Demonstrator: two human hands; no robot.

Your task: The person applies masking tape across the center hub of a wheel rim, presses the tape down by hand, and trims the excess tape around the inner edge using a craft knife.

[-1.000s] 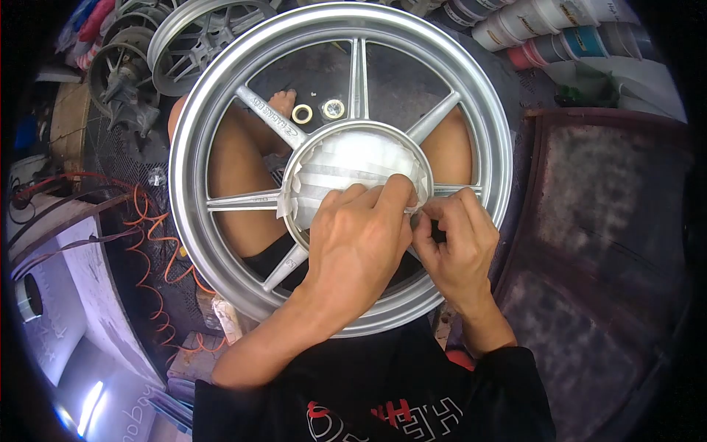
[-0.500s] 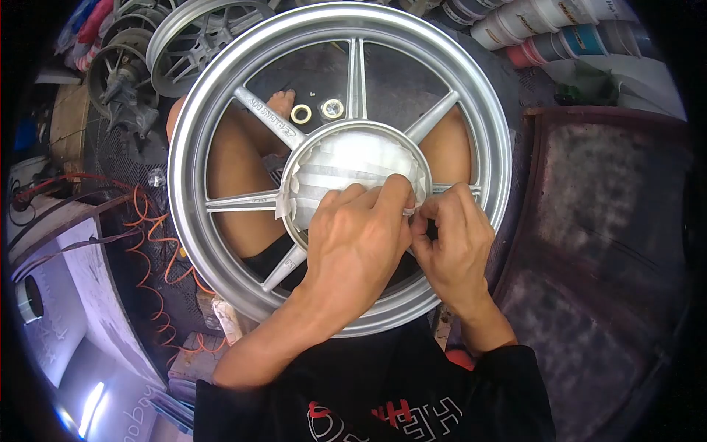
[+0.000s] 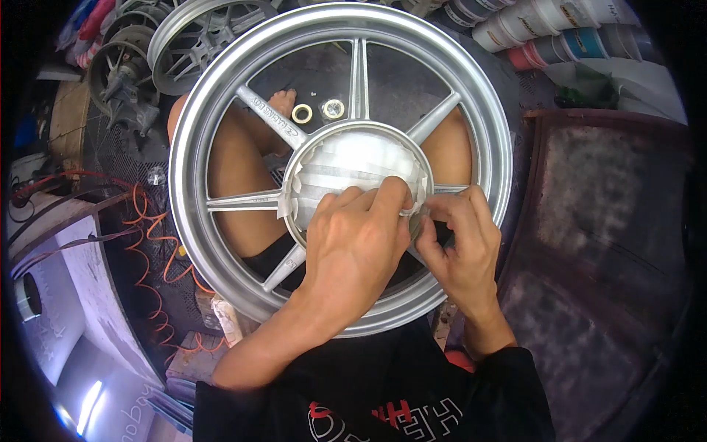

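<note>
A silver spoked wheel rim (image 3: 193,243) lies across the person's legs. Overlapping strips of white masking tape (image 3: 353,151) cover the round hub in its centre, with ragged ends at the hub's edge. My left hand (image 3: 350,247) rests over the lower part of the taped hub, its fingers curled down and pinching the tape at the right edge. Beside it, my right hand (image 3: 468,247) is at the hub's right edge. Its thumb and index finger stand slightly apart there, and the other fingers are bent. The left fingertips are partly hidden.
Two rolls of tape (image 3: 302,113) (image 3: 333,109) lie on the floor beyond the hub. Other wheels (image 3: 202,48) stand at upper left, and plastic tubs (image 3: 530,22) are stacked at upper right. An orange coiled hose (image 3: 151,243) runs at left. A dark maroon panel (image 3: 596,236) lies at right.
My right thumb and index finger have parted from a pinch, and the hand has shifted slightly right. My left hand stays almost in place on the hub.
</note>
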